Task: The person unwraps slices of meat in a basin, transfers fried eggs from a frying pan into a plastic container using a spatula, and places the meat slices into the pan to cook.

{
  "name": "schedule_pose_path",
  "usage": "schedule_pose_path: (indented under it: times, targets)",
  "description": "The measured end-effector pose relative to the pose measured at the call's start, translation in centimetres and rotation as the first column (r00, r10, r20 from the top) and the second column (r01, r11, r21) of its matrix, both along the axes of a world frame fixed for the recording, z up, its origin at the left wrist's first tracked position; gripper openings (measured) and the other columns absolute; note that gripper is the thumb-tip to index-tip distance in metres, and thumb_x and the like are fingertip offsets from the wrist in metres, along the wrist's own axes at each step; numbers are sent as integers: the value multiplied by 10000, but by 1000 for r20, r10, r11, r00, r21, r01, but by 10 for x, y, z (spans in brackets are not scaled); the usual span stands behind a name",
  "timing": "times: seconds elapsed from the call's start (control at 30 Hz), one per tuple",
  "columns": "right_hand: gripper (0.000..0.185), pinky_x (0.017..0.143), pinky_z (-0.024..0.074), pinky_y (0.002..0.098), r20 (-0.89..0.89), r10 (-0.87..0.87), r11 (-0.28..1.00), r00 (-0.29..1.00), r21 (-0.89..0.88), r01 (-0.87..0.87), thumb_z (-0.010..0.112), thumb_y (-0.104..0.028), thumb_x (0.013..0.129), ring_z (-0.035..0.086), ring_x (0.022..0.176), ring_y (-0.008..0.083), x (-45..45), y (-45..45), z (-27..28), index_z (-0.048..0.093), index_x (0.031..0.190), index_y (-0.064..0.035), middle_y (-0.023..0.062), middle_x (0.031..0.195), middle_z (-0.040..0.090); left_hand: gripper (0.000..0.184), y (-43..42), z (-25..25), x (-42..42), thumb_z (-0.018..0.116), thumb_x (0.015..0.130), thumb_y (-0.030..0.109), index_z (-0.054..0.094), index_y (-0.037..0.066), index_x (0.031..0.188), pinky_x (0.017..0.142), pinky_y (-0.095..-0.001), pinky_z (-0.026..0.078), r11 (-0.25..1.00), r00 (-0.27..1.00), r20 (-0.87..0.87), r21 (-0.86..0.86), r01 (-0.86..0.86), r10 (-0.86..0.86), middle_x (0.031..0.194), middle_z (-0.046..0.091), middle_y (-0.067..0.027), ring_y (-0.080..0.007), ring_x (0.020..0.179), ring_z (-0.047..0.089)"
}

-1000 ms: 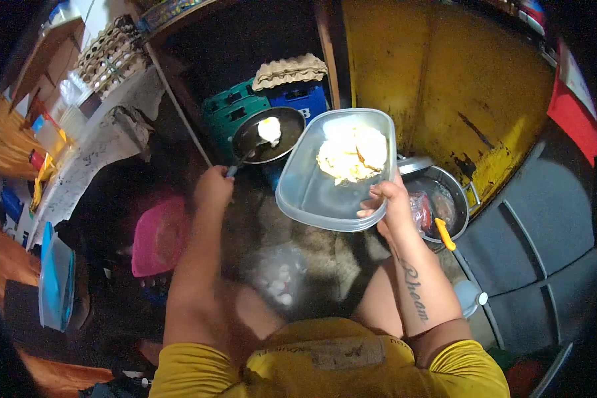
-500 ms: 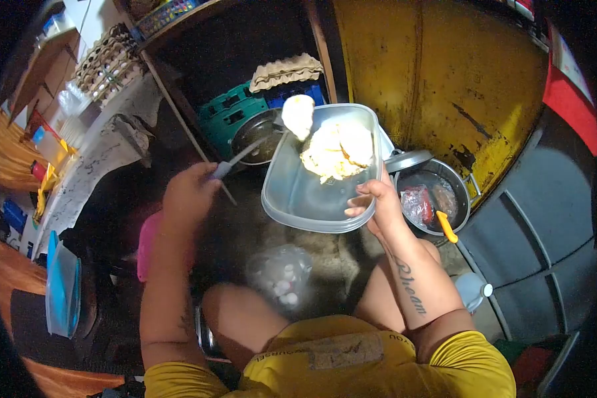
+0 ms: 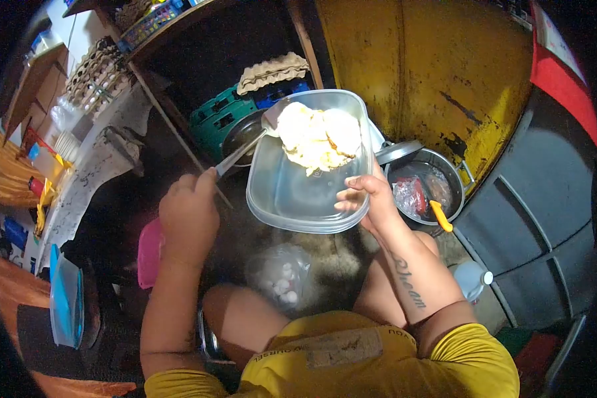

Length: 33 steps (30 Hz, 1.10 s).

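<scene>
My left hand (image 3: 190,213) is closed around the grey handle of a spatula (image 3: 249,144). Its blade reaches over the left rim of a clear plastic container (image 3: 292,192) and touches the fried eggs (image 3: 322,140) inside. Glare bleaches the eggs, so how many there are is hard to tell. My right hand (image 3: 366,199) grips the container's right side, thumb over the rim and fingers partly hidden beneath. Behind the container's left edge, a frying pan (image 3: 237,139) shows in part.
A pot (image 3: 454,189) with plastic-wrapped items and a yellow-handled tool (image 3: 440,216) stands at right, its lid (image 3: 399,152) beside it. On the floor lies a clear bag of eggs (image 3: 280,275). A plastic jug (image 3: 469,280) stands near my right forearm; egg trays (image 3: 273,73) sit behind.
The spatula has moved right and down, and the egg it carried over the container's rim now rests against the other eggs. The container appears slightly further left in view.
</scene>
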State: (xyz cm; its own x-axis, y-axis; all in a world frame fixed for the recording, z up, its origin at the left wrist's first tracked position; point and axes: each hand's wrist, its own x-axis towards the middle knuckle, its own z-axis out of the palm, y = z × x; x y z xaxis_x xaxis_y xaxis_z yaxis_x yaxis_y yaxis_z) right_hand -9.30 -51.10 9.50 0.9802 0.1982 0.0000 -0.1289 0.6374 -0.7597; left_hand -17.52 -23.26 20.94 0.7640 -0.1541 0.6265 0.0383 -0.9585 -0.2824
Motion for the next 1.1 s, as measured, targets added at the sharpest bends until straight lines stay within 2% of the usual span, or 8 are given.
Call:
schedule_pose_path:
  times: [0.37, 0.47, 0.53, 0.6, 0.67, 0.73, 1.07, 1.1]
  targets:
    - [829, 463, 556, 288, 7, 21, 1000, 1000, 17, -22, 522, -65, 701, 555, 607, 193, -1, -4, 0, 263, 1479, -183, 156, 1115, 508, 268, 1, 5, -4, 642, 791, 112, 673, 115, 1057, 682, -449, 504, 999, 985, 169, -27, -39, 43, 829, 628, -146, -362, 776, 627]
    - [814, 492, 566, 303, -4, 28, 1000, 1000, -4, -28, 524, -65, 710, 564, 624, 205, 0, -6, -1, 274, 1475, -186, 151, 1115, 502, 301, 17, -1, -1, 666, 790, 117, 666, 98, 1090, 756, -431, 514, 952, 988, 152, -303, 36, 11, 920, 660, -163, -371, 846, 642]
    - [795, 531, 575, 323, -37, 33, 999, 999, 7, -33, 524, -65, 727, 572, 643, 218, 0, -7, -2, 283, 1474, -192, 149, 1120, 498, 337, 44, -20, 18, 686, 796, 141, 657, 92, 1128, 845, -414, 503, 763, 997, -31, -646, 32, -68, 1034, 668, -186, -373, 943, 643]
    - [808, 558, 578, 350, -34, 45, 999, 998, 2, -45, 531, -69, 753, 596, 679, 232, 3, -11, -8, 249, 1497, -208, 152, 1124, 500, 347, 66, -49, 38, 679, 785, 75, 652, 36, 1129, 848, -348, 494, 716, 997, -42, -698, 14, -60, 1033, 676, -163, -280, 960, 655]
    - [865, 579, 600, 400, -35, 49, 999, 998, 19, -48, 538, -103, 751, 620, 681, 262, 4, -15, -13, 176, 1527, -220, 150, 994, 532, 372, 75, -67, 52, 714, 793, 205, 652, 88, 1141, 901, -415, 484, 557, 994, -111, -826, -87, -8, 1086, 664, -191, -354, 1036, 628]
    - [807, 563, 600, 431, -29, 87, 996, 996, 35, -86, 532, -111, 713, 620, 656, 285, 6, -20, -12, 275, 1475, -171, 144, 895, 531, 352, 61, -74, 54, 706, 800, 214, 656, 96, 1128, 900, -434, 485, 626, 993, -76, -771, -118, 94, 1090, 661, -193, -375, 1045, 617]
    - [816, 668, 557, 554, 64, 362, 932, 930, -54, -359, 539, -250, 670, 614, 726, 392, -25, 20, 124, 299, 1440, -127, 220, 925, 550, 357, 54, -152, 68, 653, 837, 224, 619, 138, 1181, 827, -482, 502, 535, 958, -237, -795, -287, 164, 999, 671, -193, -387, 964, 632]
    - [804, 674, 553, 566, 92, 408, 913, 908, -34, -407, 538, -263, 676, 615, 729, 400, -27, 32, 143, 310, 1435, -128, 238, 962, 552, 353, 59, -173, 72, 646, 843, 229, 611, 126, 1179, 818, -490, 501, 543, 986, -65, -828, -138, 153, 983, 669, -191, -390, 954, 633]
